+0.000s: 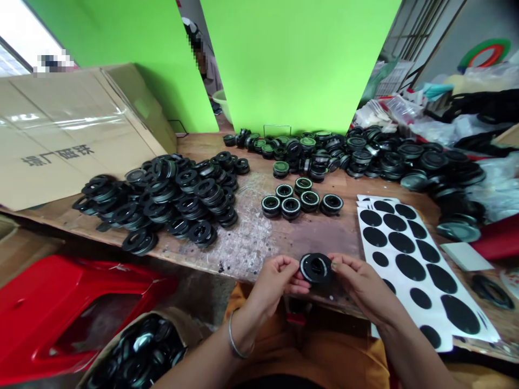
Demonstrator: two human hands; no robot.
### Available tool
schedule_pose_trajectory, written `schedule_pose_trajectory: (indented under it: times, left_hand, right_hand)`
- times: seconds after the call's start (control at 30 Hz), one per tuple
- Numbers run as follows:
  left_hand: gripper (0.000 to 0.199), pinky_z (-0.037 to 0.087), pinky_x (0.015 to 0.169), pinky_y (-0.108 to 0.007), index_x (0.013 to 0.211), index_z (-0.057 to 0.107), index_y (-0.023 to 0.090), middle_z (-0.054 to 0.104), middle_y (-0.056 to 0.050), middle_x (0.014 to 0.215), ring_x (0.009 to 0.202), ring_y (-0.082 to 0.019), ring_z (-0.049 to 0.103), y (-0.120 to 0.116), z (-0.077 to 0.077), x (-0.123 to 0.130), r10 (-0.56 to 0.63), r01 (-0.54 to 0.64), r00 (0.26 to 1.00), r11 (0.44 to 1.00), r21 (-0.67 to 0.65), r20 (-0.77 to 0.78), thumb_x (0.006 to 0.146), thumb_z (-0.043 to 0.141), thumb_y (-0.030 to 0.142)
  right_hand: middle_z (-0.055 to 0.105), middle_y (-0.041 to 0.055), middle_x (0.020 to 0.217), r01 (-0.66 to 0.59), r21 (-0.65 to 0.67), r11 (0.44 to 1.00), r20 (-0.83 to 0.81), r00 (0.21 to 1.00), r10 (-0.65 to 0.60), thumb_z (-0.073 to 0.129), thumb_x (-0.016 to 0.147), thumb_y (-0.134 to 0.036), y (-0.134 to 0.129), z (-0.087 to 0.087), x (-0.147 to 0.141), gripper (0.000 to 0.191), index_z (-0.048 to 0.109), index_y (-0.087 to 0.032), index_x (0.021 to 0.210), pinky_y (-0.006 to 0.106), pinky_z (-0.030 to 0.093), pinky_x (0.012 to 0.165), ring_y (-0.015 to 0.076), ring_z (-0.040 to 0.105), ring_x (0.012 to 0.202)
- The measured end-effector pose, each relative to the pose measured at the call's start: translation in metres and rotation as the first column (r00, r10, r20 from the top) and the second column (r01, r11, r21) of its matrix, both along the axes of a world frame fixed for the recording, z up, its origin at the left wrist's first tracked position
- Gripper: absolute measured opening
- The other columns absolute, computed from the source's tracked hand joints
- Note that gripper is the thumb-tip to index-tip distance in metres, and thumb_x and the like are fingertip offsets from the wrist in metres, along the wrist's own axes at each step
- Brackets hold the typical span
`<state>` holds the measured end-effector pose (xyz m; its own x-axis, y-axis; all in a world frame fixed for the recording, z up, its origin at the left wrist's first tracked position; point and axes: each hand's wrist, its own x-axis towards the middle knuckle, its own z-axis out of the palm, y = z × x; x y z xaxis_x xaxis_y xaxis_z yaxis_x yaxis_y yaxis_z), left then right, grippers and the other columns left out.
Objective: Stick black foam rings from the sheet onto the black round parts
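Observation:
Just over the table's front edge, a round black ring-shaped part (315,268) is between my two hands. A flat black ring lies over its top, and a pale rim shows along the left side. My left hand (284,278) has its thumb and fingers closed on the part's left edge. At the right edge, my right hand (351,273) pinches with thumb and forefinger; whether it grips the part itself or only the flat ring on top, I cannot tell. Beyond the hands stand several similar round parts (291,207) with pale rings facing up.
A heap of black round parts (162,200) covers the table's left, and more (320,156) line the back. White sheets of black round stickers (405,243) lie at right. A cardboard box (77,129), a red stool (60,308) and a filled carton (178,319) are at left.

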<state>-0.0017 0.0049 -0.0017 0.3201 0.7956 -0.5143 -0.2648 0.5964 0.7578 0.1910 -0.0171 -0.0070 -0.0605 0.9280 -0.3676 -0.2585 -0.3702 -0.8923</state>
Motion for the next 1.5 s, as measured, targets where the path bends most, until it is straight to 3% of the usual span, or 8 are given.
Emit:
schedule_pose_trajectory:
  times: [0.33, 0.6, 0.83, 1.07, 1.5]
  left_hand:
    - [0.041, 0.056, 0.053, -0.021, 0.083, 0.054, 0.012, 0.064, -0.004, 0.066, 0.056, -0.014, 0.067, -0.001, -0.001, -0.002, -0.02, 0.02, 1.0, 1.0, -0.002, 0.02, 0.071, 0.076, 0.044]
    - [0.043, 0.056, 0.053, -0.021, 0.083, 0.053, 0.012, 0.064, -0.003, 0.067, 0.057, -0.015, 0.068, 0.0, -0.004, -0.002, -0.014, 0.015, 0.999, 1.0, -0.009, 0.029, 0.07, 0.077, 0.045]
    - [0.041, 0.056, 0.054, -0.021, 0.082, 0.053, 0.012, 0.063, -0.003, 0.067, 0.057, -0.015, 0.068, 0.0, -0.003, -0.001, -0.012, 0.012, 1.0, 1.0, -0.012, 0.021, 0.071, 0.077, 0.045]
    - [0.041, 0.056, 0.054, -0.021, 0.082, 0.053, 0.012, 0.062, -0.003, 0.066, 0.056, -0.014, 0.067, 0.0, -0.002, -0.001, -0.014, 0.014, 1.0, 1.0, -0.013, 0.021, 0.071, 0.076, 0.044]
    - [0.039, 0.056, 0.054, -0.021, 0.082, 0.053, 0.012, 0.062, -0.003, 0.067, 0.057, -0.015, 0.067, 0.0, -0.002, -0.001, -0.012, 0.013, 1.0, 1.0, -0.011, 0.021, 0.072, 0.076, 0.043]
  right_hand:
    - [0.058, 0.0011, 0.09, -0.002, 0.015, 1.0, 0.086, 0.996, 0.0, 0.071, 0.078, -0.039, 0.0, 0.006, -0.009, 0.025, 0.062, -0.018, 0.067, 0.025, 0.036, 0.074, 0.0155, 0.046, 0.082]
    - [0.062, 0.0021, 0.089, -0.01, 0.004, 1.0, 0.088, 0.996, 0.01, 0.072, 0.076, -0.04, 0.003, 0.003, -0.007, 0.022, 0.069, -0.019, 0.077, 0.027, 0.038, 0.079, 0.0174, 0.05, 0.085]
    - [0.062, 0.0022, 0.085, -0.012, -0.019, 1.0, 0.147, 0.989, 0.014, 0.073, 0.072, -0.041, 0.005, 0.004, -0.006, 0.024, 0.068, -0.019, 0.078, 0.027, 0.039, 0.076, 0.0176, 0.051, 0.08]
    - [0.062, 0.0037, 0.087, -0.009, -0.027, 1.0, 0.064, 0.998, 0.011, 0.073, 0.072, -0.038, 0.004, 0.014, -0.01, 0.021, 0.068, -0.018, 0.074, 0.026, 0.042, 0.075, 0.0179, 0.052, 0.082]
    - [0.064, 0.0044, 0.09, -0.023, -0.027, 0.999, 0.109, 0.994, 0.026, 0.073, 0.071, -0.04, 0.006, 0.01, -0.009, 0.022, 0.068, -0.019, 0.074, 0.028, 0.043, 0.073, 0.0184, 0.053, 0.08]
